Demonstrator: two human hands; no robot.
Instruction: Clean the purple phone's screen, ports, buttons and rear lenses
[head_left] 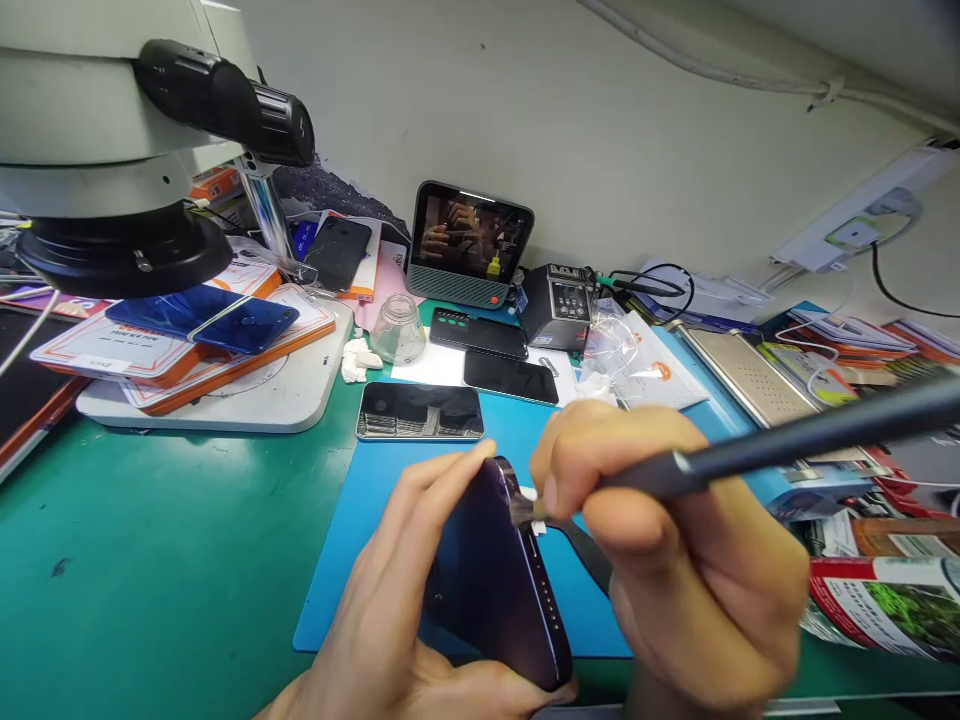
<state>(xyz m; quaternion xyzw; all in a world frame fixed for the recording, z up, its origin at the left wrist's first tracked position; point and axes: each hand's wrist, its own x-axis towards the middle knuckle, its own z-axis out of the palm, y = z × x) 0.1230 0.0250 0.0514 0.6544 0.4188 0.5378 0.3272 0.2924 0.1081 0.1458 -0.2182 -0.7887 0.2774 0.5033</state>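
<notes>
- While the left hand (pixel 397 590) steadies it, one dark phone (pixel 487 580): held above the near part of the blue mat (pixel 375 470); tilted, its holed edge facing the right hand (pixel 690 560).
- Grip, left: fingers along one long side, thumb low at the near corner; clamped on the dark phone.
- Grip, right: thumb and fingers pinched together on one slim brush (pixel 795 440), close behind the bristles; handle slanting out beyond the mat's right side.
- Bristles (pixel 520 510): over the mat, at the phone's edge near its far corner; seemingly touching, though blurred.
- Handling note, by judgement: light, short strokes along the edge would serve best; bristle tips only, the hard collar kept off the glass; the row of holes swept outward, the phone tilted so that loose dirt falls to the mat.
- Further note: left fingertips best kept clear of the bristles; the hold firm at the sides, without pressing the screen.
- Dark flat tool (pixel 581 555): on the mat, partly hidden by the right hand.
- Glossy phone (pixel 420 411): lying at the mat's far left corner, screen reflective.
- Black phone (pixel 511 378): lying at the mat's far edge, behind the working hands.
- Glass jar (pixel 398 332): beyond the mat's far left corner; crumpled white tissue (pixel 360 360) just beside it.
- Microscope (pixel 97 180): left of the mat, raised above the bench.
</notes>
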